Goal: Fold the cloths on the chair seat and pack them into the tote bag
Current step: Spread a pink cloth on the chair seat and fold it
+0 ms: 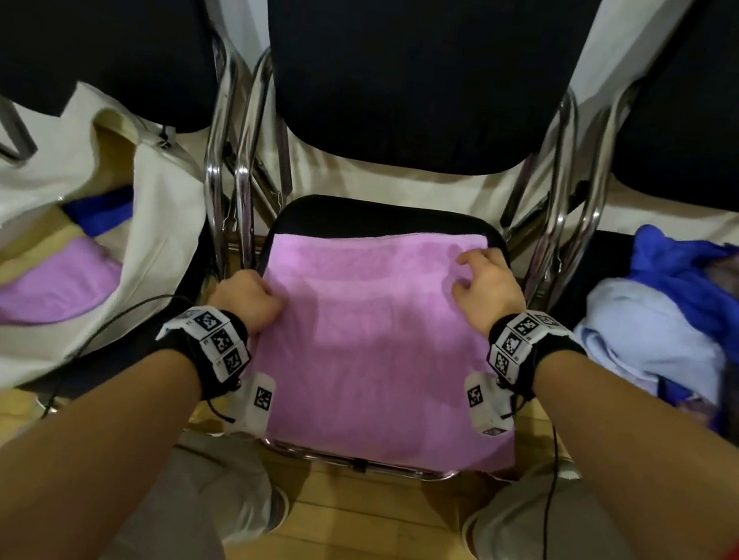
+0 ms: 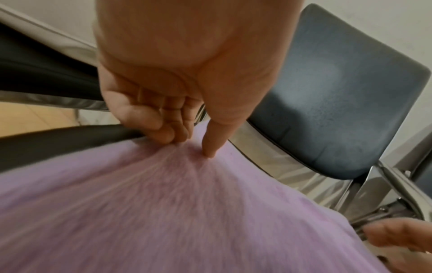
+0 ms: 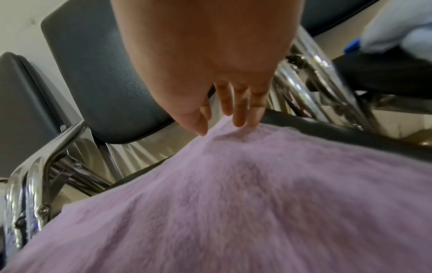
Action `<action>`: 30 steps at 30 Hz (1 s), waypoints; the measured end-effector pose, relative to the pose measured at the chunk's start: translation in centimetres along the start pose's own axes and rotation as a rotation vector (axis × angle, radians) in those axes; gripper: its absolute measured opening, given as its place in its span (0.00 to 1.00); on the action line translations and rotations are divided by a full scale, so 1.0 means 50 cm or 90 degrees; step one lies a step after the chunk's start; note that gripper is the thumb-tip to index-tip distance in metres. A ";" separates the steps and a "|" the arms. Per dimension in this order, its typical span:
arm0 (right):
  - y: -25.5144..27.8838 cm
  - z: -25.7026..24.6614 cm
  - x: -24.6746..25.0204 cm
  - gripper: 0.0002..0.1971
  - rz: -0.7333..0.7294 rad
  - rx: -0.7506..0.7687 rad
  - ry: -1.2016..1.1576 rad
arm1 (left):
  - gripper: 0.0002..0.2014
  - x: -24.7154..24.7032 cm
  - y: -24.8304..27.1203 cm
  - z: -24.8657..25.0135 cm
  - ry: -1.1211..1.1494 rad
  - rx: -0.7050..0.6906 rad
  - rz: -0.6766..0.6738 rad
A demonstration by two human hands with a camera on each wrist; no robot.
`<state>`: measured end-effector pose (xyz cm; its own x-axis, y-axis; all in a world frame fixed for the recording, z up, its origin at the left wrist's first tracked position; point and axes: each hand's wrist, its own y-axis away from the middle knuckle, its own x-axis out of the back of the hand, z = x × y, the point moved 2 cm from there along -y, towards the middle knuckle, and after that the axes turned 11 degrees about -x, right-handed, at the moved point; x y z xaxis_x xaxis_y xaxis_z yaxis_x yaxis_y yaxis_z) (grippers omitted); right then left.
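Wooden floor and three black chairs fill the head view, where a pink cloth covers the middle chair seat, the left hand grips its left edge, the right hand rests near its upper right corner, and the tote bag sits at the left. From the left wrist, curled fingers and thumb pinch a bunch of cloth. From the right wrist, straight fingers, close together, touch the cloth's far corner.
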<state>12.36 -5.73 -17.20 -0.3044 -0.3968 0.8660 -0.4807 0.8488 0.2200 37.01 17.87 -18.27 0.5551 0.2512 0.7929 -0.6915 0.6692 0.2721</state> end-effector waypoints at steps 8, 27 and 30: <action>0.081 0.061 -0.007 0.26 -0.034 -0.124 0.067 | 0.18 -0.023 0.058 -0.017 -0.055 0.042 0.013; 0.224 0.118 -0.004 0.25 -0.085 -0.248 -0.033 | 0.14 -0.051 0.201 -0.049 0.099 0.058 0.097; 0.265 0.151 -0.017 0.21 -0.071 -0.289 -0.087 | 0.17 -0.066 0.225 -0.059 0.105 0.068 0.091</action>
<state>0.04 3.24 -18.43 -0.3918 -0.5106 0.7654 -0.1188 0.8530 0.5082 28.77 26.65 -19.43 0.5095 0.4549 0.7304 -0.8087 0.5432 0.2257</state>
